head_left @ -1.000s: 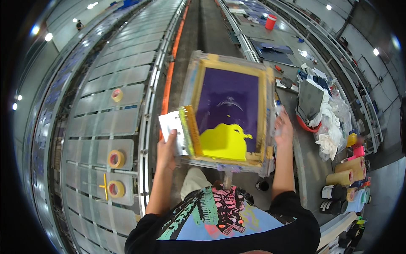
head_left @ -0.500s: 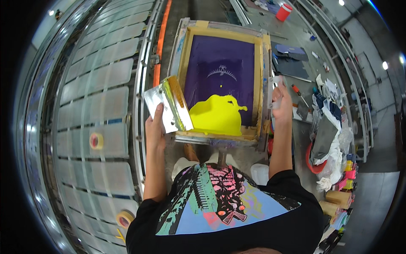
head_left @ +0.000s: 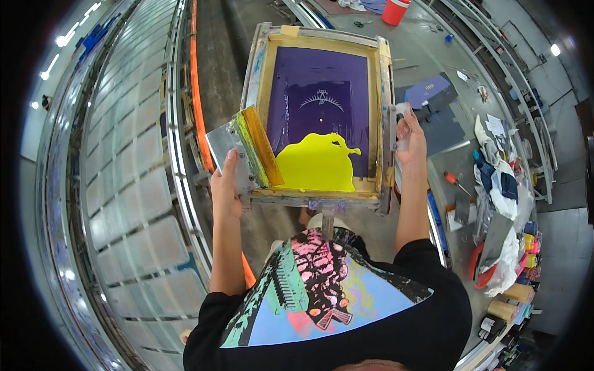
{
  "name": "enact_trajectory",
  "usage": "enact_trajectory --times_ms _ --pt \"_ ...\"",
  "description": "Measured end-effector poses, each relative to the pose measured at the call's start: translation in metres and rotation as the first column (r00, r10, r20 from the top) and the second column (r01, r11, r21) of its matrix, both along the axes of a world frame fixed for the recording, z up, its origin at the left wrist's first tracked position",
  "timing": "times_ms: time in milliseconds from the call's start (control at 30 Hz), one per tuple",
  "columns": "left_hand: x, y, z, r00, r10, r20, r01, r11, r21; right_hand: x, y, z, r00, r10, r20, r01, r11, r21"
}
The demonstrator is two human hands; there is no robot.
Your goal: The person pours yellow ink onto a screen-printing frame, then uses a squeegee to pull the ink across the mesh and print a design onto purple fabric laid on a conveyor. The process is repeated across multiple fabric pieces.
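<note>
A screen-printing frame (head_left: pixel 385 93) with a dark purple mesh (head_left: pixel 320 69) is held up in front of my body. Thick yellow ink (head_left: pixel 317 166) pools on the near part of the mesh, below a small pale arched design (head_left: pixel 322 102). My left hand (head_left: pixel 226 190) is closed on a squeegee (head_left: pixel 249 148) with a metal holder and amber blade, which rests tilted over the frame's left side. Its fingers underneath are hidden, so whether they also grip the frame I cannot tell. My right hand (head_left: pixel 411 136) is closed round a whitish handle (head_left: pixel 402 127) at the frame's right side.
A long table with pale rectangular panels (head_left: pixel 148 241) runs along the left, edged by metal rails and an orange strip (head_left: pixel 201 133). On the grey right-hand table (head_left: pixel 411 52) lie a red container (head_left: pixel 395 11), dark sheets (head_left: pixel 430 117), a screwdriver (head_left: pixel 453 179) and crumpled cloths (head_left: pixel 495 179).
The surroundings have shifted around me, and the tape rolls on the left table have mostly left view. Both hands keep their holds; the squeegee's amber blade now shows more fully.
</note>
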State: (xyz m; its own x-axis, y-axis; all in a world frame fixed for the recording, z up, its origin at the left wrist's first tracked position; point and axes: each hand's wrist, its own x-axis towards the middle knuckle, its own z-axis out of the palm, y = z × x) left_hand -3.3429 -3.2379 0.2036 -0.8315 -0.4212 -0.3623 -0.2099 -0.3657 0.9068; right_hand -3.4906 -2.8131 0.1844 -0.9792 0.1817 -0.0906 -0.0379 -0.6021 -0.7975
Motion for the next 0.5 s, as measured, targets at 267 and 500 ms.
enact_trajectory --times_ms 267,500 --pt "-0.192 -0.089 -0.016 0.986 0.158 -0.047 -0.154 0.985 0.079 -0.252 -0.119 0.007 0.977 0.197 0.08 -0.2 0.979 0.033" --pt "-0.388 -0.19 -0.03 0.972 0.231 -0.049 -0.223 0.967 0.123 -0.47 -0.239 0.024 0.957 0.287 0.034 -0.289 0.956 0.055"
